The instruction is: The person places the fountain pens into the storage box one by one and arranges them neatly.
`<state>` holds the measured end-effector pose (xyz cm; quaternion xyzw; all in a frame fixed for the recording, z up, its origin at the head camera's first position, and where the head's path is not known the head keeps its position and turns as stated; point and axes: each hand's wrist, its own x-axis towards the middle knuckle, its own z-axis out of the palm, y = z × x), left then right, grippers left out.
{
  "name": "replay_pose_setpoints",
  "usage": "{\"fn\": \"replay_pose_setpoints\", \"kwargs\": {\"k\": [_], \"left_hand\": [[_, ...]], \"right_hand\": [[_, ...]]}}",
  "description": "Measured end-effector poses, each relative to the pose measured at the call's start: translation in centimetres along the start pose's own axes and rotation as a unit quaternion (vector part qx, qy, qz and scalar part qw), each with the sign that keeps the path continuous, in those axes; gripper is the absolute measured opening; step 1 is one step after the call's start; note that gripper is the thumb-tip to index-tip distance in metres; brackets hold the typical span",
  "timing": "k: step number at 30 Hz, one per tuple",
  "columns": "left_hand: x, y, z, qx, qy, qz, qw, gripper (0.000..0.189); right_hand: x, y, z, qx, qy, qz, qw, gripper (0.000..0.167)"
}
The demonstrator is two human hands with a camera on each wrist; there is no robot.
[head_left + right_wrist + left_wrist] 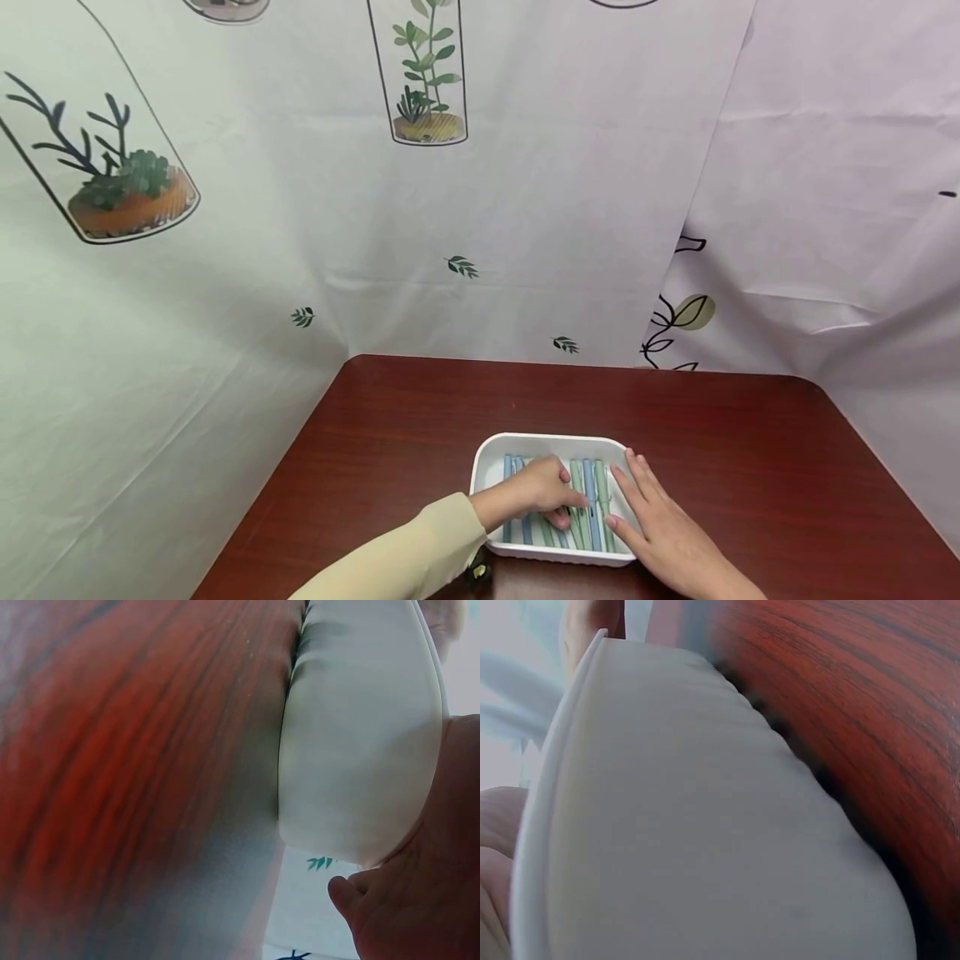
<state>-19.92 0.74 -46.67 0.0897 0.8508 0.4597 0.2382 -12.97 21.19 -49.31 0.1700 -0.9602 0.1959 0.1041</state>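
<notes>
A white tray (562, 557) on the table holds a row of light blue and light green pens (589, 500), lying side by side. My left hand (543, 490) reaches in over the tray's left side, its index finger stretched toward the pens right of the middle. The thumb is lower, close over the pens, and the hand covers part of the row. My right hand (663, 529) rests at the right rim with fingers spread, thumb over the edge. In the wrist views the tray's outer wall (682, 802) fills much of the picture, hiding the pens.
The tray stands near the front of a dark red wooden table (405, 433). A small dark object (478, 572) lies beside the left sleeve (420, 546). White cloth (525, 208) printed with plants hangs behind and along the sides.
</notes>
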Motion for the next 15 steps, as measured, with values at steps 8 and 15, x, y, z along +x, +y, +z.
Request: {"fn": "replay_pose_setpoints", "kwargs": {"k": [8,15], "left_hand": [[-0.9,0.0,-1.9,-0.007,-0.009,0.033,0.9994,0.024],[-2.3,-0.5,-5.2,-0.022,0.003,0.095,0.9952,0.033]], "right_hand": [[0.0,0.1,-0.2,0.004,-0.012,0.014,0.9998,0.071],[0.0,0.1,-0.7,0.028,-0.016,0.028,0.9991,0.073]]}}
